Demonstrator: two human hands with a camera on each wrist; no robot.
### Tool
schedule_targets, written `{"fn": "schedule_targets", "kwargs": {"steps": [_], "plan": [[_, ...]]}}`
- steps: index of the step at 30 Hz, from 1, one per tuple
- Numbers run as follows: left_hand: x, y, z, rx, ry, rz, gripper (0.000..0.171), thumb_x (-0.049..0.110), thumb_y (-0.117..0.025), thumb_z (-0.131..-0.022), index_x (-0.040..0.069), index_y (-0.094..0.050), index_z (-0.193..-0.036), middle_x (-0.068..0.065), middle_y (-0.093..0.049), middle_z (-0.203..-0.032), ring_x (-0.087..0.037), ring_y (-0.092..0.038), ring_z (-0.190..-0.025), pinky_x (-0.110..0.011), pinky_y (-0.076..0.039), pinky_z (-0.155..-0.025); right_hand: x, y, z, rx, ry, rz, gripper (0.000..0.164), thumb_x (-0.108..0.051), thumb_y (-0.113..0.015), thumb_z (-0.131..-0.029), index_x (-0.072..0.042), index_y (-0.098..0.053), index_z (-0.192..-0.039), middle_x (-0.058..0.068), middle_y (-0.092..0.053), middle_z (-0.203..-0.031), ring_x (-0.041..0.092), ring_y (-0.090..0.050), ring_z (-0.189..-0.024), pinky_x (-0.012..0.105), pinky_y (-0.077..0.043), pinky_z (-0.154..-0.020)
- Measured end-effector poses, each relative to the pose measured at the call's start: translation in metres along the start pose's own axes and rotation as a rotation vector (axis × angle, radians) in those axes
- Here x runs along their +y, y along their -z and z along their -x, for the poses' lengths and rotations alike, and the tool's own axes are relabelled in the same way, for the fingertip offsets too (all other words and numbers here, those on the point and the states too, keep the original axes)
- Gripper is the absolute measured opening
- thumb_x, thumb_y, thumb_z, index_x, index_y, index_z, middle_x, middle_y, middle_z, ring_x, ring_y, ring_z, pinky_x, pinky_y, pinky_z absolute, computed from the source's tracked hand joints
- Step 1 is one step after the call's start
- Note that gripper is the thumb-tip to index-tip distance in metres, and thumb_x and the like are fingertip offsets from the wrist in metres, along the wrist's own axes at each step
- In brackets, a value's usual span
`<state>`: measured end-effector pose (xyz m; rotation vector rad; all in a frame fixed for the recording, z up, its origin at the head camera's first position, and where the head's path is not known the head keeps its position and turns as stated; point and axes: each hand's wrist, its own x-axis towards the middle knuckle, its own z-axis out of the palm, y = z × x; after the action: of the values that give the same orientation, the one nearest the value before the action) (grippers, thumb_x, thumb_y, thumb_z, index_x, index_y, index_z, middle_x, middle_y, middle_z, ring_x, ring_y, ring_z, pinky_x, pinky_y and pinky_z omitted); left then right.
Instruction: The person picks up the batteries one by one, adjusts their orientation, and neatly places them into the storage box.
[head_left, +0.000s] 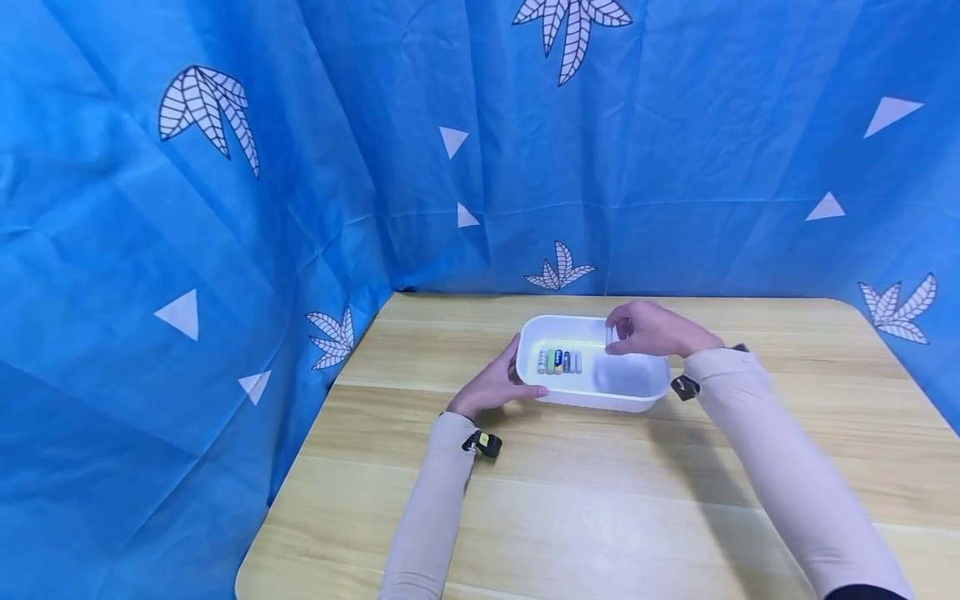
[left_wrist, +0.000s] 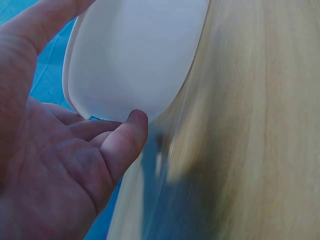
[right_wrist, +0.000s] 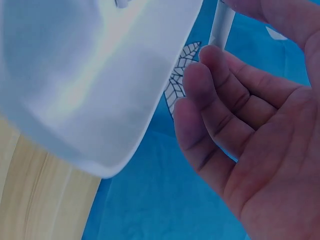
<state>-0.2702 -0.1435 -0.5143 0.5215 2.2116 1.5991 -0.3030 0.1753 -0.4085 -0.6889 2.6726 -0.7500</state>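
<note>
A white plastic box stands on the table, with several batteries lined up side by side on its floor toward the left end. My left hand grips that end, thumb along the front rim and the other fingers around the far side. In the left wrist view, the fingertips meet the box wall. Over the far rim, my right hand pinches a whitish battery upright between thumb and fingers. The right wrist view shows its remaining fingers curled beside the rim.
The light wood table extends around the box on all sides. A blue curtain with white leaf and triangle prints hangs behind the table and along its left edge. Black straps with small devices sit at both wrists.
</note>
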Motion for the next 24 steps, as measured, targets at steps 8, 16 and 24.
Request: {"fn": "schedule_targets", "kwargs": {"steps": [8,16,24], "plan": [[0.000,0.000,0.000,-0.001,-0.013,-0.018,0.123,0.034,-0.091,-0.079,0.032,-0.007,-0.168,-0.006,-0.047,-0.159,-0.027,-0.049,-0.145,-0.053,-0.035,-0.125,-0.005,-0.010,-0.023,-0.046,-0.003,0.031,0.049,-0.025,-0.081,-0.088,0.002,-0.068,-0.127,0.008,-0.070,-0.095,0.022,-0.061,-0.087,0.032,-0.052,-0.076],[0.003,0.000,0.002,0.007,-0.002,-0.026,0.121,0.034,-0.091,-0.079,0.031,-0.009,-0.168,-0.006,-0.047,-0.160,-0.027,-0.050,-0.145,-0.054,-0.034,-0.125,-0.006,-0.023,-0.042,-0.113,-0.037,0.063,0.041,-0.025,-0.082,-0.088,-0.002,-0.072,-0.121,0.008,-0.070,-0.099,0.023,-0.061,-0.091,0.034,-0.053,-0.082],[0.004,0.001,0.002,0.009,0.008,-0.030,0.123,0.034,-0.092,-0.078,0.033,-0.008,-0.167,-0.006,-0.046,-0.161,-0.027,-0.049,-0.145,-0.053,-0.035,-0.125,-0.005,-0.031,-0.053,-0.180,-0.043,0.115,0.043,-0.025,-0.081,-0.089,-0.001,-0.071,-0.123,0.009,-0.071,-0.101,0.021,-0.062,-0.090,0.035,-0.055,-0.081]]}}
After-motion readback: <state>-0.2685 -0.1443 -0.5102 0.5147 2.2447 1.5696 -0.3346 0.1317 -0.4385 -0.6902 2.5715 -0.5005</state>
